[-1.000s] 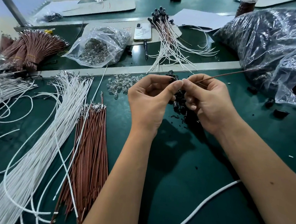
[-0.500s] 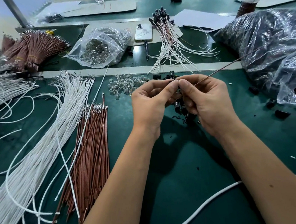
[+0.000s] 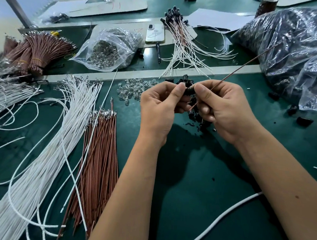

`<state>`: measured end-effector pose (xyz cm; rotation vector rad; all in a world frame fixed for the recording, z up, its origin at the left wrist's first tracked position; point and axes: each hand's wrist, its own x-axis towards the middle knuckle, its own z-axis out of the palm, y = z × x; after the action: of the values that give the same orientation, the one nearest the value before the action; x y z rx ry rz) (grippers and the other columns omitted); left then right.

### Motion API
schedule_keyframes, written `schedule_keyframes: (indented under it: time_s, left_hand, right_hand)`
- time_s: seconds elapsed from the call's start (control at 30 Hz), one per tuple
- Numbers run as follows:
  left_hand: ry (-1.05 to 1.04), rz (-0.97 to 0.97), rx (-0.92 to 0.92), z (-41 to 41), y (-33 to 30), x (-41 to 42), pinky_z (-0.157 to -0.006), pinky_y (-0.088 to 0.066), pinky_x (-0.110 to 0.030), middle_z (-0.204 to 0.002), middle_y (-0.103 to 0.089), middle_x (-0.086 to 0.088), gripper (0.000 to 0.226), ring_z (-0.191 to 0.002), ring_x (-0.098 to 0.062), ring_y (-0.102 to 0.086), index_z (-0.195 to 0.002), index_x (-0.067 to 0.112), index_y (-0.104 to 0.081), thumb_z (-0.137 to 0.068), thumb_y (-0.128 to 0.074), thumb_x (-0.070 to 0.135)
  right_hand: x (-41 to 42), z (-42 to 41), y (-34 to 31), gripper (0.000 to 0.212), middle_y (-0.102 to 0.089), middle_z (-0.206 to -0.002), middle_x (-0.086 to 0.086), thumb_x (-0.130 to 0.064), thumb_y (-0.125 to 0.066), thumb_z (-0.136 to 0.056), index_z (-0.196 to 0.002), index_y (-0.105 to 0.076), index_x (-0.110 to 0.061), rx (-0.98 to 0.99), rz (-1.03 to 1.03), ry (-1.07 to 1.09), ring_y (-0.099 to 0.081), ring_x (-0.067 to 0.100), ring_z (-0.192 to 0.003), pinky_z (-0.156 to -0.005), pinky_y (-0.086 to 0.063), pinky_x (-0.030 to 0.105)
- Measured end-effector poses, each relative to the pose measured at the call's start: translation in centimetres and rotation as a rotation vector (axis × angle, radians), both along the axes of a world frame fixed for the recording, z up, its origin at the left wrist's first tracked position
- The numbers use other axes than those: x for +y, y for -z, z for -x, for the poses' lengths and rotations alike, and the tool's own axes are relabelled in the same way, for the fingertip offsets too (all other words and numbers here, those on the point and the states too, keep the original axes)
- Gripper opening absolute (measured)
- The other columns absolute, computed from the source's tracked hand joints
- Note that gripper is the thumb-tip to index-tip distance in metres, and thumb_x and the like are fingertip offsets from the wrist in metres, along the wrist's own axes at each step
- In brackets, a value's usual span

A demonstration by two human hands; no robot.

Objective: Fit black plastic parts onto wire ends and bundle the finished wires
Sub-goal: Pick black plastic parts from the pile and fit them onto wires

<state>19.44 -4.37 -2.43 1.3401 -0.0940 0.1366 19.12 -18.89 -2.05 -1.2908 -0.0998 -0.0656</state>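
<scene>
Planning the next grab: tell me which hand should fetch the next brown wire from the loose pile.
Left. The left hand is nearer the loose brown wires at its side; the right hand pinches the brown wire being fitted.

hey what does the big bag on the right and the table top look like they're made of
The big bag looks like thin clear plastic film: it crinkles, shows glossy highlights, and dark pieces show through. The table top looks like a dark green matte mat, perhaps rubber or vinyl: smooth, with only soft reflections.

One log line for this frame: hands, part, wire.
left hand: pinches black plastic part | right hand: holds brown wire | stage: fitting | finished wires: behind
</scene>
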Motion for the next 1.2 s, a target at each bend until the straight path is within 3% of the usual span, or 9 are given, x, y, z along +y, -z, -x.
schedule_keyframes:
  time_s: [0.23,0.43,0.63,0.93,1.03,1.2]
  left_hand:
    - [0.011,0.022,-0.093,0.0,0.4,-0.1,-0.056,-0.053,-0.022,-0.069,-0.073,-0.009,0.013,-0.057,-0.017,-0.068,-0.084,0.006,-0.073,-0.094,-0.067,0.002]
    - [0.0,-0.047,-0.154,0.0,0.4,-0.2,-0.057,-0.055,-0.025,-0.072,-0.074,-0.012,0.008,-0.059,-0.022,-0.071,-0.089,0.001,-0.071,-0.094,-0.066,-0.002]
    - [-0.02,-0.141,-0.229,0.1,0.6,-0.2,-0.059,-0.058,-0.03,-0.074,-0.074,-0.018,0.005,-0.059,-0.023,-0.072,-0.089,-0.001,-0.071,-0.092,-0.068,-0.002]
    - [-0.072,-0.313,-0.283,-0.4,1.3,-0.1,-0.06,-0.06,-0.034,-0.071,-0.074,-0.004,0.007,-0.059,-0.018,-0.073,-0.086,0.008,-0.073,-0.092,-0.07,0.005]
    - [-0.078,-0.357,-0.322,-0.4,1.4,-0.1,-0.06,-0.062,-0.038,-0.071,-0.073,-0.002,0.007,-0.06,-0.016,-0.073,-0.088,0.007,-0.071,-0.093,-0.067,0.006]
    - [-0.134,-0.479,-0.396,-0.4,1.4,0.0,-0.057,-0.059,-0.039,-0.069,-0.071,0.001,0.006,-0.058,-0.013,-0.071,-0.087,0.006,-0.07,-0.091,-0.066,0.007]
  right_hand:
    - [-0.1,-0.1,-0.3,0.016,-0.048,-0.069,0.008,-0.017,-0.069,-0.083,-0.089,-0.066,-0.003,0.039,-0.103,-0.022,-0.04,0.006,-0.044,-0.035,-0.03,0.014]
    - [-0.4,-0.3,0.0,0.01,-0.047,-0.069,0.01,-0.008,-0.064,-0.095,-0.088,-0.066,-0.003,0.068,-0.076,0.024,-0.04,0.006,-0.044,-0.035,-0.03,0.015]
    - [-0.6,-0.4,0.1,0.018,-0.048,-0.07,0.01,-0.021,-0.071,-0.084,-0.085,-0.067,-0.003,0.074,-0.079,0.011,-0.04,0.006,-0.043,-0.034,-0.03,0.015]
    - [-0.6,-0.6,0.4,0.016,-0.047,-0.067,0.01,-0.015,-0.069,-0.094,-0.081,-0.067,-0.005,0.066,-0.01,0.074,-0.04,0.006,-0.041,-0.033,-0.03,0.016]
    - [-0.6,-0.5,0.3,0.016,-0.049,-0.065,0.01,-0.02,-0.072,-0.088,-0.079,-0.068,-0.007,0.061,-0.028,0.06,-0.041,0.006,-0.042,-0.034,-0.031,0.016]
    - [-0.5,-0.4,0.3,0.015,-0.05,-0.067,0.009,-0.015,-0.068,-0.094,-0.086,-0.066,-0.003,0.101,-0.021,0.045,-0.042,0.005,-0.044,-0.035,-0.032,0.016]
